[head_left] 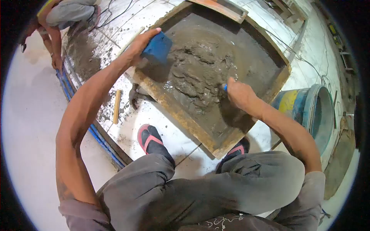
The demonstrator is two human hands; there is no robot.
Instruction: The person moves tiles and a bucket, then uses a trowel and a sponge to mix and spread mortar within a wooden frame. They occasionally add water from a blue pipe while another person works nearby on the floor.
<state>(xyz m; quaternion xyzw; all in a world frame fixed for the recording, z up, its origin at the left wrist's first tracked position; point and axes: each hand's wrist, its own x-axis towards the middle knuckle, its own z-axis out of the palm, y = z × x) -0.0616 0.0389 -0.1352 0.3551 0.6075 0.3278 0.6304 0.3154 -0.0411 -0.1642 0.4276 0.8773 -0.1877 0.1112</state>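
Note:
A wooden mixing trough [173, 109] in front of my feet holds wet grey mortar [204, 65], heaped in the middle and thinner towards the sides. Over the trough's left edge, my left hand [142, 43] is closed around a blue plastic container [158, 47], slightly blurred and tilted beside the heap. My right hand [242, 94] is wrapped round a blue-handled tool [225, 87] above the right part of the mortar. Only a bit of the blue shows past the fist; the tool's working end cannot be made out.
A large bucket [316, 115] lies tipped at the right. Blue pipes [102, 142] run along the floor at the left, where another person's hand [57, 62] touches them. A wood strip [117, 107] and cables [308, 63] lie on the tiles. A wooden piece [227, 8] rests across the trough's far corner.

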